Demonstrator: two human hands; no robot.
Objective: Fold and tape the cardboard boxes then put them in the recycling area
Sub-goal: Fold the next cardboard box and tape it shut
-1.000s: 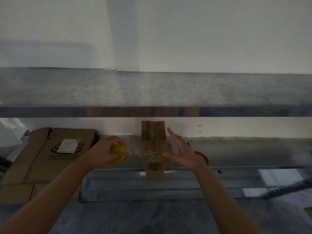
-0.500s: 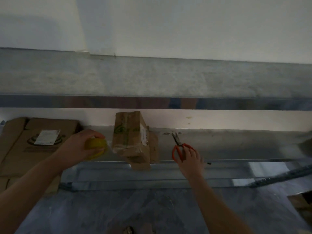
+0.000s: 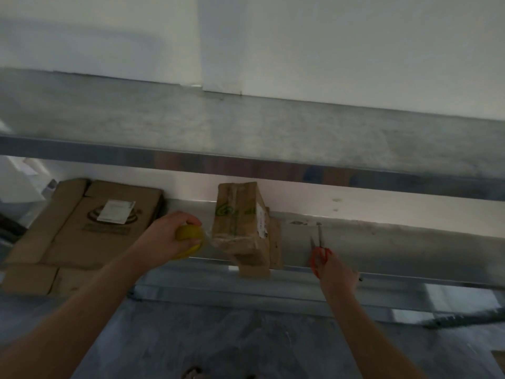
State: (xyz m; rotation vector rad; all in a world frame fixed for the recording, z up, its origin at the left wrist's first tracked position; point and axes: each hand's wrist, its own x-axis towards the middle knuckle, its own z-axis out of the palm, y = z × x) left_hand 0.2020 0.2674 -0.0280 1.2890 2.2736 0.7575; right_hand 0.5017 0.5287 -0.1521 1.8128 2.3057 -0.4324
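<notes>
Folded brown cardboard box bundle [image 3: 240, 225]: stands on the front part of the lower grey metal shelf [image 3: 382, 242], its near end overhanging the front edge. Green print on the top face, white label on the right side. A glossy band of clear tape appears to run round the near part.

Left hand [image 3: 166, 242]: grip closed round a yellow tape roll [image 3: 188, 237], held just left of the bundle. A short clear strand seems to run from roll to cardboard; blurred, not certain.

Right hand [image 3: 337, 274]: laid on the handles of the orange-handled scissors [image 3: 319, 250], which lie on the shelf right of the bundle, blades pointing to the wall. Cannot tell whether this grip has closed on them.

Flattened brown cardboard boxes [image 3: 103, 222]: stacked at the left end of the shelf, apart from the bundle.

Handling, judged: bundle is light and stiff along the folds, but springy, and likely to open if the tape slackens. Its taped surface is slick. Best hold is across the two broad faces near the middle, pressing the layers together, not by the overhanging end.

Step, judged: taping nearly done; cutting the strand comes next.
</notes>
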